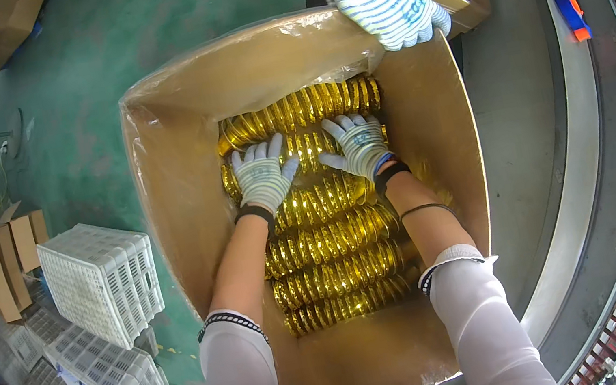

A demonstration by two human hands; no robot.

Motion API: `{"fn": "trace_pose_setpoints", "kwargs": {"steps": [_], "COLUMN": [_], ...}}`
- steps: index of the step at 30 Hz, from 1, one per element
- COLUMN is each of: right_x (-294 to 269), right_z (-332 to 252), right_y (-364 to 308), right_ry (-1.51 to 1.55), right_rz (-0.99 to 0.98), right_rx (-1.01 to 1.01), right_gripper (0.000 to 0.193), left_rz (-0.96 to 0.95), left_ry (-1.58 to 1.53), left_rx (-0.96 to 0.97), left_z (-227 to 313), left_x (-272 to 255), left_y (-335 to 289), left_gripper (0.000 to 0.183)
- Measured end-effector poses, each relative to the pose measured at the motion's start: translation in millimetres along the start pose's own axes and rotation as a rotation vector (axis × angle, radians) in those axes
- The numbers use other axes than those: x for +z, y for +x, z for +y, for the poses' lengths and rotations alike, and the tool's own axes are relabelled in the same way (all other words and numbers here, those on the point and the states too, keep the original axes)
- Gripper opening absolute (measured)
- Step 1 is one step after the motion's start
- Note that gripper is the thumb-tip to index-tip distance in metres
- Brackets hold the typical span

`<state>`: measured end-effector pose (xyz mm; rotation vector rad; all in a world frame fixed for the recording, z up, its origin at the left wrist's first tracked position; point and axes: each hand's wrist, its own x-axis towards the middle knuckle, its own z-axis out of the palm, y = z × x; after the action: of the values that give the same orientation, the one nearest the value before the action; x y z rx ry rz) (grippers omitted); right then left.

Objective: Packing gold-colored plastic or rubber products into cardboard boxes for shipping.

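Observation:
Inside a large cardboard box (370, 359) lie several rows of shiny gold round pieces (324, 239), packed face to face on edge; their exact kind I cannot make out. My left hand (264, 175), in a white glove with thin stripes, rests fingers spread on the left part of the far rows. On the right part of the same rows lies my right hand (358, 146), gloved alike, its thumb pointing toward the left hand. Both hands lie flat on the gold pieces, with nothing visibly gripped. Clear plastic lining (344, 70) shows along the box's far wall.
Another person's gloved hand (395, 8) holds the box's far right rim. White plastic crates (101, 278) are stacked at the left, near folded cardboard (3, 263). A curved conveyor (612, 139) runs along the right, with a blue and orange tape dispenser (572, 14) on its edge.

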<state>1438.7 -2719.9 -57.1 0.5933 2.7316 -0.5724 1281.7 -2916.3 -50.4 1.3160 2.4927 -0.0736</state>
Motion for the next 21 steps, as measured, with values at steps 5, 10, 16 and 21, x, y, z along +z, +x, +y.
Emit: {"fn": "trace_pose_setpoints", "kwargs": {"steps": [5,10,16,21], "right_x": [36,39,-18,-19], "right_z": [6,7,0,-10], "right_y": [-14,-8,60,32], "right_ry": [0.072,0.024,-0.082,-0.059], "right_rz": [0.340,0.270,0.497,0.432], "right_rx": [-0.053,-0.052,-0.083,-0.040], "right_gripper": [0.077,0.067,0.057,0.071], "left_rz": [0.122,0.123,0.076,0.112], "left_ry": [0.033,0.016,-0.100,-0.074], "left_rx": [0.018,0.038,0.033,0.020], "left_z": [2,5,7,22], "left_x": [11,28,-44,-36], "left_y": [-9,-9,79,48], "left_gripper": [0.065,0.069,0.064,0.073]}}
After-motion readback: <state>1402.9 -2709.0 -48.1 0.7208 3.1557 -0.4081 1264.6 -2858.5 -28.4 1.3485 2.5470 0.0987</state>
